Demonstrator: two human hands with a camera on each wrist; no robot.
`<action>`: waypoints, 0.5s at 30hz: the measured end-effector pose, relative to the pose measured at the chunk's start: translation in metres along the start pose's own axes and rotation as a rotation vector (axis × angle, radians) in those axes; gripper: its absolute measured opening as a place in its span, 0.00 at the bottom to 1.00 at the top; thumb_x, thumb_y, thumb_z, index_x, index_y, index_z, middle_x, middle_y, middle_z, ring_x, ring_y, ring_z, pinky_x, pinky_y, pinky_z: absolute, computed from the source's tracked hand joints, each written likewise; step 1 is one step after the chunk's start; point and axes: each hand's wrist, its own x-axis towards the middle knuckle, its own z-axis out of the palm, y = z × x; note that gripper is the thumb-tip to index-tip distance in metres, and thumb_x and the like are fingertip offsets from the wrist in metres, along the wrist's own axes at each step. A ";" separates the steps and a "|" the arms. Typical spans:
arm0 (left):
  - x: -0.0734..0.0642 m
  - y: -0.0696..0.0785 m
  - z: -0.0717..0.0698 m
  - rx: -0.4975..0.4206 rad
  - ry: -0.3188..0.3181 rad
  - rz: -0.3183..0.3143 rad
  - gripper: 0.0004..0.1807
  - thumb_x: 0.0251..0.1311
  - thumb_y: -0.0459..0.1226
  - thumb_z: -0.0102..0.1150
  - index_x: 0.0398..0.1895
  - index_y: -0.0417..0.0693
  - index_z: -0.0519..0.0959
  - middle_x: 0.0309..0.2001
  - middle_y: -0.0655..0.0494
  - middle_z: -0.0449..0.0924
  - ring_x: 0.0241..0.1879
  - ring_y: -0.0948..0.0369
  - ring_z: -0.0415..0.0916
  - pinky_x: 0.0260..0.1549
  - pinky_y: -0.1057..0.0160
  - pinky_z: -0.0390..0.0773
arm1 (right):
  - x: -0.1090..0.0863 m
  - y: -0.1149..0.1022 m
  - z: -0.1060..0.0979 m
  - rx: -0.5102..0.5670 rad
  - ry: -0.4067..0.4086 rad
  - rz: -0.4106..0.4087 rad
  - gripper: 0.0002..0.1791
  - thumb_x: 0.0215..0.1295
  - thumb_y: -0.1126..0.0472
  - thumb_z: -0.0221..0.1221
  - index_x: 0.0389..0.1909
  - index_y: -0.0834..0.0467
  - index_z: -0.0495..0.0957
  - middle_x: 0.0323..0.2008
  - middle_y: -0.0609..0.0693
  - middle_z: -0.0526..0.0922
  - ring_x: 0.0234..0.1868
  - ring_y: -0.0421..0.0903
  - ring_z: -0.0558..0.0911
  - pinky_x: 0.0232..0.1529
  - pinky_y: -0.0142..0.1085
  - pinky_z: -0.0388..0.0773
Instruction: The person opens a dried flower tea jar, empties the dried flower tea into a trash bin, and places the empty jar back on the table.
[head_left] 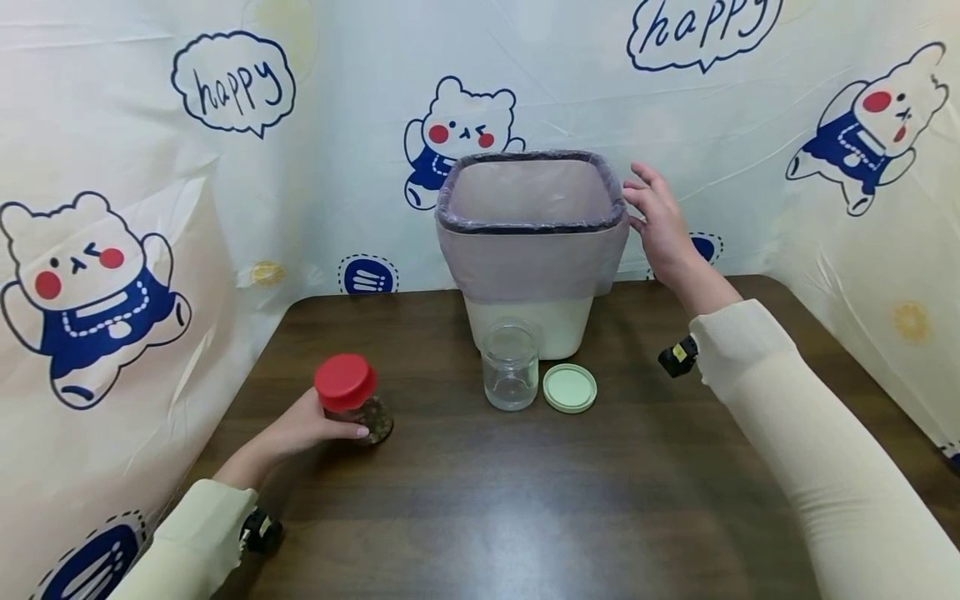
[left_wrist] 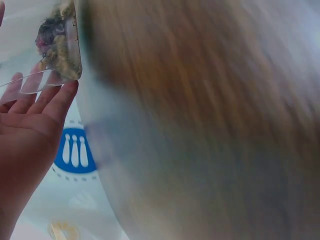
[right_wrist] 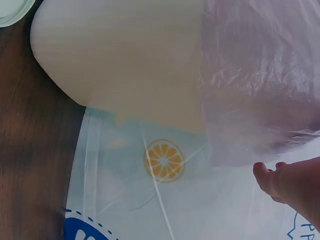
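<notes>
At the left of the table, my left hand (head_left: 311, 427) holds a clear jar with a red lid (head_left: 346, 382), thumb across its front. Dark and tan dried bits (left_wrist: 60, 47) show through the jar wall in the left wrist view, with fingers (left_wrist: 57, 100) around the far side. My right hand (head_left: 660, 221) is beside the right rim of a cream trash bin (head_left: 528, 312), its fingers loosely spread and gripping nothing. A greyish-purple bag (head_left: 525, 262) lines the bin and folds over its rim. Whether the fingertips touch the bag I cannot tell.
In front of the bin stands a clear glass jar (head_left: 510, 375) without a lid. A pale green lid (head_left: 570, 388) lies flat just right of it. Behind the brown table (head_left: 480, 500) hangs a printed cloth (head_left: 360, 167), which also borders both sides.
</notes>
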 end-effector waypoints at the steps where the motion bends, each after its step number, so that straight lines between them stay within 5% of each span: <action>1: 0.002 0.002 0.002 0.001 -0.006 0.003 0.36 0.48 0.32 0.74 0.61 0.37 0.68 0.55 0.41 0.76 0.53 0.51 0.74 0.50 0.59 0.75 | -0.002 0.000 0.000 -0.002 -0.002 -0.003 0.32 0.74 0.56 0.42 0.76 0.54 0.47 0.73 0.58 0.50 0.70 0.48 0.55 0.70 0.42 0.49; 11: 0.014 0.014 0.019 -0.011 -0.031 0.054 0.37 0.46 0.32 0.76 0.61 0.40 0.69 0.55 0.46 0.76 0.54 0.55 0.72 0.55 0.60 0.70 | -0.017 0.001 0.001 -0.042 -0.034 -0.034 0.33 0.73 0.58 0.43 0.76 0.55 0.46 0.73 0.58 0.51 0.72 0.49 0.54 0.71 0.43 0.49; 15: 0.018 0.021 0.027 -0.037 -0.067 0.064 0.37 0.47 0.32 0.75 0.62 0.40 0.68 0.55 0.46 0.75 0.54 0.51 0.72 0.55 0.51 0.71 | -0.024 0.002 0.000 -0.026 -0.043 -0.059 0.33 0.72 0.60 0.42 0.76 0.57 0.46 0.73 0.58 0.50 0.71 0.49 0.54 0.71 0.41 0.50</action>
